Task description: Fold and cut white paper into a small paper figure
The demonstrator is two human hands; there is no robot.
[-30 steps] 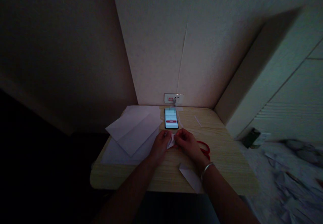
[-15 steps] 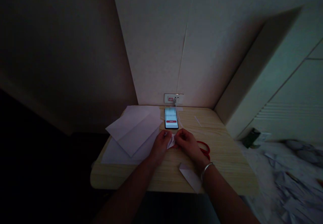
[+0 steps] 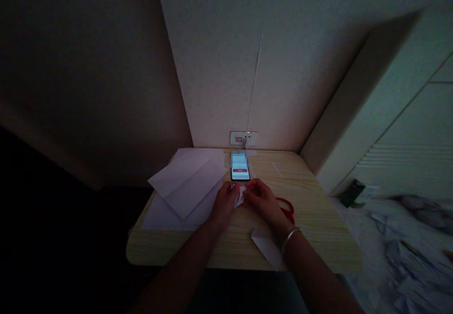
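Observation:
A small folded piece of white paper (image 3: 240, 196) is pinched between both my hands above a light wooden table (image 3: 318, 229). My left hand (image 3: 224, 203) grips its left side with closed fingers. My right hand (image 3: 264, 201), with a silver bangle on the wrist, grips its right side. Red-handled scissors (image 3: 287, 208) lie on the table just behind my right hand, partly hidden by it. A lit phone (image 3: 239, 166) lies flat just beyond the paper.
Several white paper sheets (image 3: 184, 186) overlap on the table's left half. A folded white paper scrap (image 3: 265, 245) lies near the front edge by my right wrist. A wall socket (image 3: 243, 138) sits behind the phone. Crumpled paper (image 3: 406, 262) litters the right.
Both hands stay on the small paper in the same place; the fingers have shifted slightly on it. Nothing else has moved.

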